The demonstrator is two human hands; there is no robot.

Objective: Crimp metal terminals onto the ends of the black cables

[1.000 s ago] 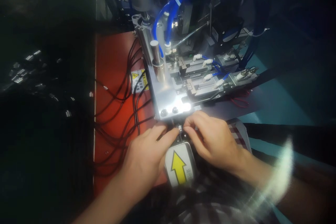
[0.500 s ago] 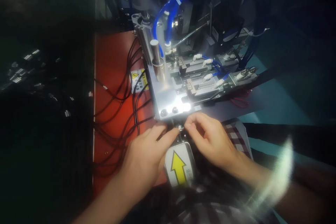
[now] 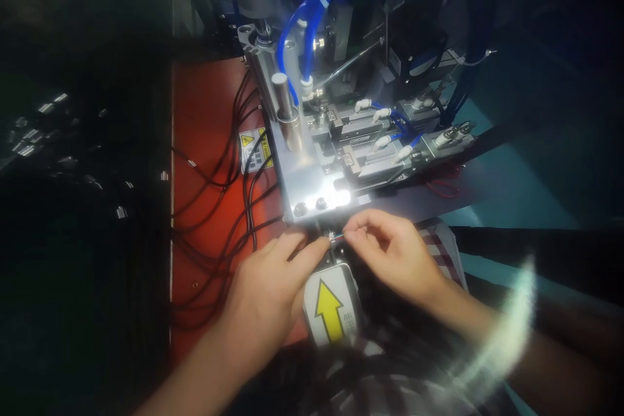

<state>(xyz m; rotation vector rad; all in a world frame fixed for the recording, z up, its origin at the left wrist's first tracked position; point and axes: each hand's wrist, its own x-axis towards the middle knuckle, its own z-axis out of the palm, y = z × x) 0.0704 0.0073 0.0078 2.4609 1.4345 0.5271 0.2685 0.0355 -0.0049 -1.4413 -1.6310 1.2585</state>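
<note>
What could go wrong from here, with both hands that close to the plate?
Pinching: the left hand and right hand sit near the metal plate; if it moved, fingers might get caught.
Pulling: the right hand seems to pinch a thin wire, so a tug might loosen it.
Snagging: black cables trail beside the left hand and might catch it.

Near 6 o'clock, a white plate (image 3: 345, 289) shows a big yellow arrow (image 3: 329, 312) with a black edge, pointing nearly to 12 o'clock. The writing at the arrow's 4 o'clock is too blurry to read. Toward 10 o'clock, a sticker (image 3: 255, 151) on the red table (image 3: 205, 110) has a yellow warning triangle (image 3: 247, 141) and fuzzy black letters.
</note>
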